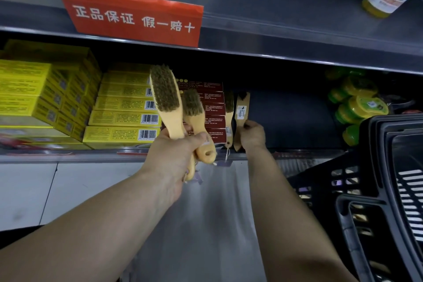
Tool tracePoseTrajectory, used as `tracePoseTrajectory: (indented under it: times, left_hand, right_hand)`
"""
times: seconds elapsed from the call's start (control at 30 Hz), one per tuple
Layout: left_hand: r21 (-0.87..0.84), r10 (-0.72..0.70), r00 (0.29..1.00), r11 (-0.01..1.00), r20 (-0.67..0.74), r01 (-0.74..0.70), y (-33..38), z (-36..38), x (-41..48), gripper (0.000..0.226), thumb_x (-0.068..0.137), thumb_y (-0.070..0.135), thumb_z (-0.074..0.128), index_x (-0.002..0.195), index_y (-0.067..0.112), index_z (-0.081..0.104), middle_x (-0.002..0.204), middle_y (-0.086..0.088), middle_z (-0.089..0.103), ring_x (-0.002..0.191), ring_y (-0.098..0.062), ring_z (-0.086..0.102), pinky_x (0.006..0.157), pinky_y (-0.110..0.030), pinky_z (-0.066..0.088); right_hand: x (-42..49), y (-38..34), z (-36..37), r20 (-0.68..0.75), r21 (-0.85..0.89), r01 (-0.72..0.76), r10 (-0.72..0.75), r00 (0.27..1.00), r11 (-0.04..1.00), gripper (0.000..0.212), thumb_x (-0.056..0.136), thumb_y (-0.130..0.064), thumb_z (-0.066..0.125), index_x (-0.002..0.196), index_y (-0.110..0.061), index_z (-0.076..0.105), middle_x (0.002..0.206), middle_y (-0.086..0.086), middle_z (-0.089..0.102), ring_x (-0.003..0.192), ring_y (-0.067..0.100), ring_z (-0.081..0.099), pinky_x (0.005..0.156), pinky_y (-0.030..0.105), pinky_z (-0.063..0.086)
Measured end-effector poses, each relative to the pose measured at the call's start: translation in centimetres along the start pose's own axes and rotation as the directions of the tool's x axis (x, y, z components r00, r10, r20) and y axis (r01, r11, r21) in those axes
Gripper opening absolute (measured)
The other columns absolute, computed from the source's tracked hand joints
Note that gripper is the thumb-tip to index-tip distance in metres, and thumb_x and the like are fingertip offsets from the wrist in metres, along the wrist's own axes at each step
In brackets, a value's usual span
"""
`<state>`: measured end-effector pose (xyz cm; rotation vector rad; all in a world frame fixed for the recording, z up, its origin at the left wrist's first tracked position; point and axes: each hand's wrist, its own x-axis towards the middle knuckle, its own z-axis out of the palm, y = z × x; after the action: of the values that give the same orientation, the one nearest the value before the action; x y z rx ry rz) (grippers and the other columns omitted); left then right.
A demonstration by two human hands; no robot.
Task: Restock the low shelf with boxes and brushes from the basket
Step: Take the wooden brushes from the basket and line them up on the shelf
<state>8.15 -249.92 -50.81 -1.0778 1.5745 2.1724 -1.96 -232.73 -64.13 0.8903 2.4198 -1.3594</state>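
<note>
Wooden brushes [170, 107], two of them, stand bristles-up in the left hand [176, 155], its fingers wrapped round their handles before the low shelf [297, 121]. The right hand [251, 135] pinches a third brush [241, 119] set upright on the shelf beside dark red boxes [212, 110]. Yellow boxes [126, 107] lie left; a black basket [389, 190] sits right.

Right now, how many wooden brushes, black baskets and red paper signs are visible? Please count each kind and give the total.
Pale wooden-handled brushes: 4 (2 in the left hand, 1 gripped by the right hand, 1 standing free on the low shelf)
Black plastic basket: 1
Red paper sign: 1
Total: 6
</note>
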Motion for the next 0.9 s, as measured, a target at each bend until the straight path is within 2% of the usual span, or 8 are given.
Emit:
tracePoseTrajectory:
  times: [0.13, 0.2, 0.33, 0.43, 0.53, 0.63, 0.73, 0.9]
  left_hand:
    - [0.037, 0.012, 1.000, 0.999, 0.008, -0.012, 0.0, 0.2, 0.0, 0.018, 0.077, 0.010, 0.074, 0.089, 0.018, 0.063, 0.073, 0.001, 0.070, 0.058, -0.016, 0.062, 0.037, -0.018, 0.042]
    - [0.059, 0.019, 1.000, 0.998, 0.005, -0.019, 0.0, 0.3, 0.0, 0.020, 0.076, 0.010, 0.075, 0.089, 0.018, 0.063, 0.072, 0.001, 0.069, 0.059, -0.017, 0.063, 0.045, -0.022, 0.046]
    - [0.042, 0.014, 1.000, 0.999, 0.026, -0.015, 0.0, 0.6, 0.1, 0.022, 0.075, 0.006, 0.075, 0.091, 0.016, 0.064, 0.061, 0.002, 0.068, 0.044, -0.011, 0.062, 0.039, -0.022, 0.047]
    - [0.113, 0.039, 0.999, 0.993, 0.024, -0.042, -0.4, 0.8, 0.2, 0.020, 0.074, 0.011, 0.076, 0.088, 0.019, 0.064, 0.070, 0.001, 0.069, 0.061, -0.016, 0.063, 0.049, -0.025, 0.044]
    - [0.049, 0.035, 0.999, 0.998, 0.013, -0.035, -0.5, 1.2, 0.4, 0.016, 0.080, 0.008, 0.071, 0.089, 0.018, 0.062, 0.074, -0.003, 0.067, 0.062, -0.015, 0.062, 0.053, -0.025, 0.047]
    - [0.015, 0.028, 0.999, 1.000, -0.028, -0.027, -0.3, 1.3, 0.7, 0.015, 0.084, 0.009, 0.066, 0.096, 0.018, 0.063, 0.074, -0.004, 0.062, 0.059, -0.015, 0.056, 0.041, -0.017, 0.045]
    - [0.077, 0.059, 0.998, 0.995, -0.037, -0.056, -0.4, 1.1, 0.9, 0.014, 0.084, 0.012, 0.067, 0.096, 0.020, 0.064, 0.074, -0.003, 0.061, 0.060, -0.015, 0.054, 0.045, -0.020, 0.042]
    - [0.187, 0.090, 0.996, 0.978, -0.008, -0.087, -0.8, 0.8, 0.5, 0.011, 0.079, 0.017, 0.074, 0.083, 0.017, 0.063, 0.068, -0.005, 0.064, 0.054, -0.015, 0.054, 0.035, -0.013, 0.037]
  right_hand:
    - [-1.8, -1.1, -1.1, -0.094, -0.127, 0.062, -0.074, 0.993, 0.990, 0.033, 0.094, -0.026, 0.052, 0.122, -0.007, 0.052, 0.127, 0.014, 0.050, 0.111, 0.029, 0.053, 0.093, 0.038, 0.046]
    - [-4.4, -2.2, -1.7, -0.082, -0.009, 0.181, -0.181, 0.980, 0.984, 0.028, 0.095, -0.031, 0.050, 0.116, -0.015, 0.057, 0.123, 0.009, 0.054, 0.107, 0.022, 0.055, 0.090, 0.035, 0.047]
    - [-10.9, -4.0, -2.5, 0.406, 0.374, 0.122, -0.281, 0.870, 0.919, 0.025, 0.089, -0.040, 0.057, 0.097, -0.020, 0.071, 0.094, -0.005, 0.073, 0.088, 0.008, 0.067, 0.078, 0.025, 0.053]
    - [-12.5, -4.2, -2.6, 0.491, 0.450, 0.105, -0.344, 0.800, 0.887, 0.011, 0.089, -0.017, 0.060, 0.087, -0.015, 0.070, 0.080, -0.002, 0.071, 0.076, 0.010, 0.066, 0.067, 0.022, 0.053]
    - [-11.3, -3.9, -3.3, 0.409, 0.505, -0.002, -0.237, 0.881, 0.863, 0.016, 0.092, -0.010, 0.054, 0.081, -0.013, 0.066, 0.078, 0.004, 0.068, 0.070, 0.016, 0.063, 0.060, 0.027, 0.051]
    - [-7.9, -2.4, -4.0, 0.119, 0.402, -0.019, -0.031, 0.992, 0.915, 0.016, 0.096, -0.014, 0.047, 0.085, -0.015, 0.060, 0.085, 0.006, 0.064, 0.075, 0.018, 0.059, 0.066, 0.033, 0.047]
    - [-4.2, -0.4, -4.3, -0.067, 0.259, -0.068, 0.088, 0.994, 0.964, 0.015, 0.098, -0.016, 0.041, 0.098, -0.014, 0.056, 0.097, 0.005, 0.061, 0.082, 0.016, 0.057, 0.072, 0.032, 0.041]
    - [0.0, 0.7, -3.0, -0.071, 0.080, -0.101, 0.107, 0.992, 0.992, 0.025, 0.095, -0.006, 0.040, 0.111, -0.005, 0.059, 0.103, 0.011, 0.063, 0.093, 0.024, 0.058, 0.079, 0.032, 0.046]
